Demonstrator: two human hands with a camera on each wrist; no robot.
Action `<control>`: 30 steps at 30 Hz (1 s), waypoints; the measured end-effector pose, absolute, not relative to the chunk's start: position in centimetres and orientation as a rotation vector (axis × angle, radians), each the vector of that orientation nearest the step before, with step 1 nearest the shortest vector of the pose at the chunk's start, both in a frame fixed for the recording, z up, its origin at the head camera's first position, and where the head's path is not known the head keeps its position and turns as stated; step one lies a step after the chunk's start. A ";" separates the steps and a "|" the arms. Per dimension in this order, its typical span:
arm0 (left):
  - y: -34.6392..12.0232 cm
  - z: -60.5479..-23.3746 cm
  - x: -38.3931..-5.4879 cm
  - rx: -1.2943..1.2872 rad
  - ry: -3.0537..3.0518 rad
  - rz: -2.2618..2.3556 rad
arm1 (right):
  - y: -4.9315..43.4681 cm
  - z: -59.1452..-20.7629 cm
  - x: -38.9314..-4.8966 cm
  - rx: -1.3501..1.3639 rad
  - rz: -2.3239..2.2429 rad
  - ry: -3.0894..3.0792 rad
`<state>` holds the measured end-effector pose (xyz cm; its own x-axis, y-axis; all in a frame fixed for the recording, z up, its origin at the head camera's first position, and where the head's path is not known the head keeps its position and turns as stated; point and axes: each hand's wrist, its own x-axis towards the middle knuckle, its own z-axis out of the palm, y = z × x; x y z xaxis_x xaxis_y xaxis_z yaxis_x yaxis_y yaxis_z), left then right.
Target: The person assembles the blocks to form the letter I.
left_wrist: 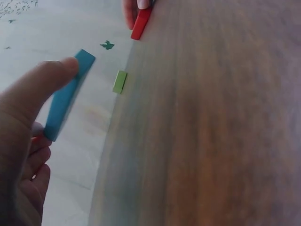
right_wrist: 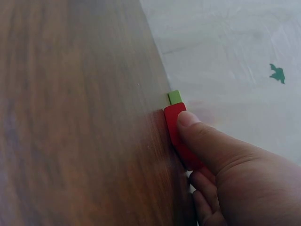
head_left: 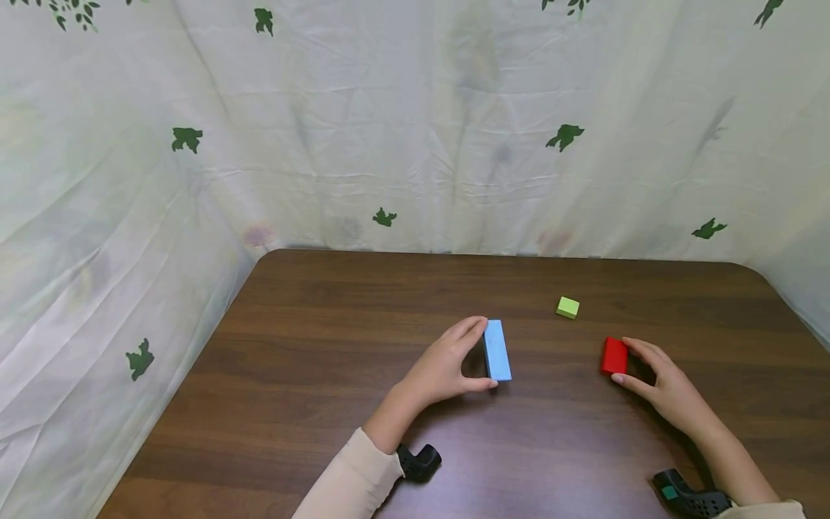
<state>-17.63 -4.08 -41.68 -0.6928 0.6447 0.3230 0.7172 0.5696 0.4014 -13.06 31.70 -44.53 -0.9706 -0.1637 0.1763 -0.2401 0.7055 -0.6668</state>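
Observation:
A long light-blue block (head_left: 497, 351) is pinched lengthwise between the thumb and fingers of my left hand (head_left: 447, 364). In the left wrist view the blue block (left_wrist: 70, 96) shows with the thumb at one end and fingertips at the other. My right hand (head_left: 668, 389) pinches a shorter red block (head_left: 614, 356) the same way, thumb on the near end, fingers on the far end. The red block (right_wrist: 175, 125) appears at or very near the tabletop in the right wrist view. Between and beyond the hands lies a small light-green block (head_left: 567, 308), touched by neither.
The brown wooden table (head_left: 337, 310) has rounded far corners. A whitish cloth (head_left: 402, 130) with green bird and leaf prints hangs behind it and at the sides. Black devices (head_left: 420, 463) are strapped to both wrists.

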 end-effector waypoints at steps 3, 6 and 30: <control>-4.2 -42.0 -17.7 -1.161 -2.688 -0.788 | 31.7 -44.6 -13.1 0.336 1.118 -2.802; -4.3 -42.3 -17.8 -1.155 -2.726 -0.791 | 31.7 -44.6 -13.1 0.335 1.120 -2.803; -4.6 -43.4 -18.1 -1.157 -2.917 -0.830 | 31.7 -44.4 -13.1 0.313 1.111 -2.829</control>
